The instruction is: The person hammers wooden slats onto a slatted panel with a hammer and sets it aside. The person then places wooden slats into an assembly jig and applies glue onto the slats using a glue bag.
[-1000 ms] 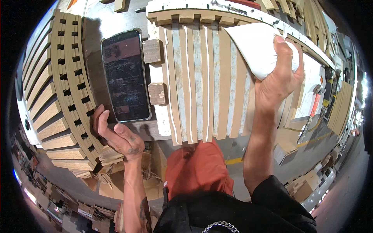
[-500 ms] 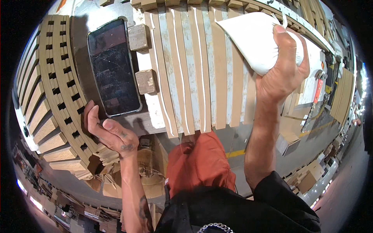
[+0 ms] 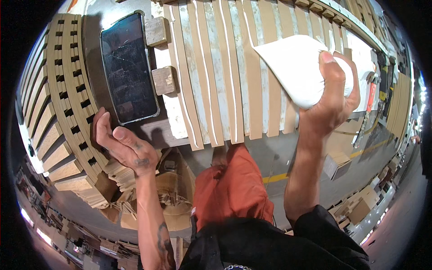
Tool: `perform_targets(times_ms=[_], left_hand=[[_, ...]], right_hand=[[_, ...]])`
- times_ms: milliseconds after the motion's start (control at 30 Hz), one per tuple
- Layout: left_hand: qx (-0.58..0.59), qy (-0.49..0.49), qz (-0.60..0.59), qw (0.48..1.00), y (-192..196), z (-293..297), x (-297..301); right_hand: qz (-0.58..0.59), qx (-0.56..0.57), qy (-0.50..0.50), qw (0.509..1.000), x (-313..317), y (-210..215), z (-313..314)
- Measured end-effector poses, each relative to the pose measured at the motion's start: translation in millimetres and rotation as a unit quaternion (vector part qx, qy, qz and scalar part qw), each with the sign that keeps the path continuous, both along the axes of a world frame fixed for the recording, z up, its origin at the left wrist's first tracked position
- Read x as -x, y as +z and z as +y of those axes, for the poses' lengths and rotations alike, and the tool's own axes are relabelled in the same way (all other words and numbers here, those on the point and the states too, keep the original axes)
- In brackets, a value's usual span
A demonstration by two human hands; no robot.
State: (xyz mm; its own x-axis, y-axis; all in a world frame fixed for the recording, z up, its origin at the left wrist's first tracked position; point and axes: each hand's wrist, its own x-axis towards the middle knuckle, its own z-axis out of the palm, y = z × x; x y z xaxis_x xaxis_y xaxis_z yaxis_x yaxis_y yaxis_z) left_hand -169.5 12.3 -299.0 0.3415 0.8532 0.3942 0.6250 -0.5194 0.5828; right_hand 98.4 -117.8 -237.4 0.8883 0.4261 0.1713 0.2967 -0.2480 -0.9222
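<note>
My right hand [image 3: 335,92] is closed around a white cone-shaped piping bag [image 3: 292,67], gathered and tied at its wide end. The bag's tip points left and touches one of the tan wooden slats [image 3: 254,99] laid side by side. From that tip a thin white bead [image 3: 246,22] runs toward the far end of the slat. Three slats to the left carry full-length white beads. My left hand [image 3: 126,144] holds nothing, its thumb apart from loosely bent fingers, beside notched wooden strips [image 3: 83,121] and below a dark phone [image 3: 128,67].
Two small wooden blocks [image 3: 163,80] sit between the phone and the slats. More wooden pieces [image 3: 49,155] are stacked at the left. A red-handled tool [image 3: 371,94] lies on the right. Below the bench are a cardboard box [image 3: 337,165] and the grey floor [image 3: 281,157].
The bag's tip has come nearer to me along its slat, and the white bead behind it is longer. My left hand stays beside the notched strips. The whole view has shifted slightly.
</note>
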Motion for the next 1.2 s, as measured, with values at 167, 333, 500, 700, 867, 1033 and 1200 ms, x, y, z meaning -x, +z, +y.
perform_targets(times_ms=[167,333,500,700,867,1033,1200], left_hand=[[-0.008,0.009,0.004,1.0,-2,-1,1],[0.009,0.016,-0.026,0.999,-2,-2,0],[-0.002,0.018,-0.004,1.0,0,-1,1],[-0.014,0.017,0.002,1.0,-2,-1,2],[-0.009,0.022,-0.012,1.0,-3,-1,1],[-0.01,0.031,0.012,0.999,-1,-3,0],[-0.009,0.031,0.014,0.999,-2,-3,1]], right_hand=[[-0.068,0.084,-0.006,0.994,8,-6,-20],[-0.217,0.133,0.05,0.966,9,-12,-39],[-0.198,0.125,0.074,0.969,15,-8,-53],[0.058,0.029,-0.008,0.998,34,14,-58],[-0.005,0.023,0.026,0.999,39,15,-69],[0.096,0.056,0.004,0.994,48,24,-76],[0.103,0.044,0.016,0.994,50,18,-85]])
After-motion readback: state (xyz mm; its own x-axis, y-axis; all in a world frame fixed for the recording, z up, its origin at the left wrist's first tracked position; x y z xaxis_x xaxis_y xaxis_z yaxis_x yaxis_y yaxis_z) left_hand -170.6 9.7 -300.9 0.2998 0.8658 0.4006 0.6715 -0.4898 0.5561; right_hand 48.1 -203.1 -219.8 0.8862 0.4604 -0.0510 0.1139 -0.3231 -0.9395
